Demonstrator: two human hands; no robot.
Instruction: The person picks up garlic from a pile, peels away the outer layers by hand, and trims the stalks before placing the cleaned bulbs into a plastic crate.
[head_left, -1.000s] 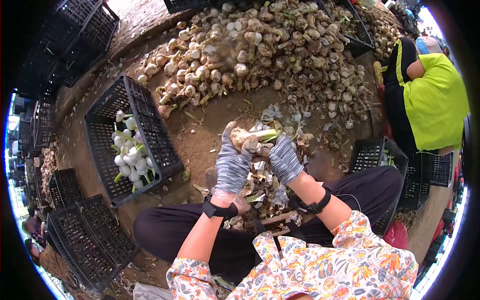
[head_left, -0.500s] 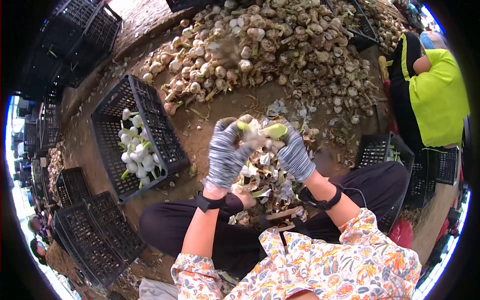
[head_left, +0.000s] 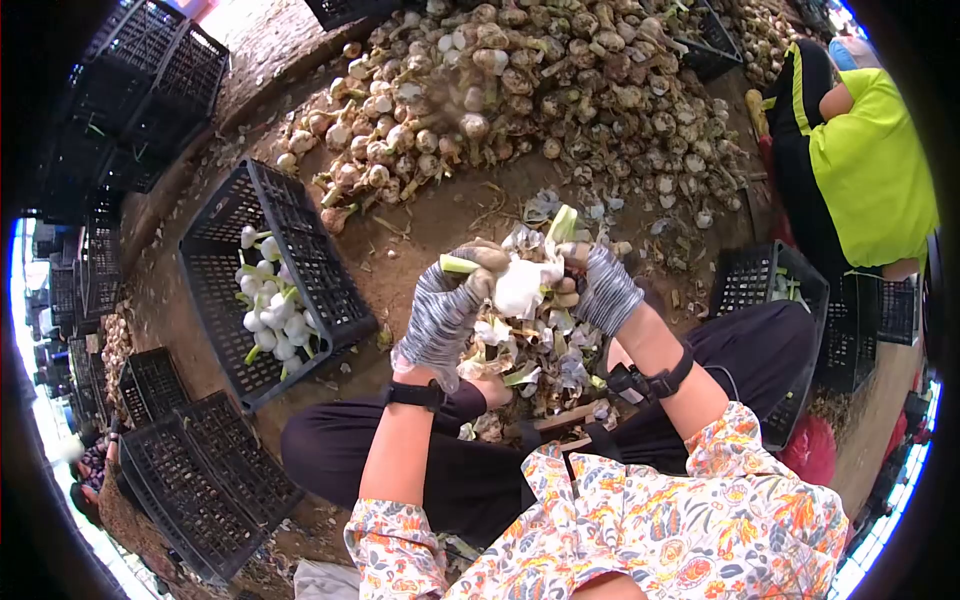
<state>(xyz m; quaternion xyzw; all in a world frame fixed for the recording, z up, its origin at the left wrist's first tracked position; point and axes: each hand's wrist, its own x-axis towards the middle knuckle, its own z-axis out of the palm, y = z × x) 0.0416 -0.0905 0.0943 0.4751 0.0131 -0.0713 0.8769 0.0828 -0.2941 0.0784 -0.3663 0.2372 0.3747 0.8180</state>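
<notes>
My left hand, in a grey striped glove, is closed around a white garlic bulb, and a cut green stem sticks out leftward from its fingers. On the bulb's other side, my right hand in a matching glove has its fingers pinched on papery garlic skin. A pale green stalk piece stands up beside those fingers. Exactly where skin and bulb part is hidden by the fingers. Below both hands lies a heap of peeled-off skins, between my legs.
Peeled white bulbs lie in a tilted black crate at left. A large pile of unpeeled garlic spreads ahead. Another crate stands by my right knee. A person in a yellow-green top sits at right. More crates stand lower left.
My hands have drawn slightly apart and turned. The bulb's smooth white side now shows between them, and the pale green stalk piece by my right hand points up.
</notes>
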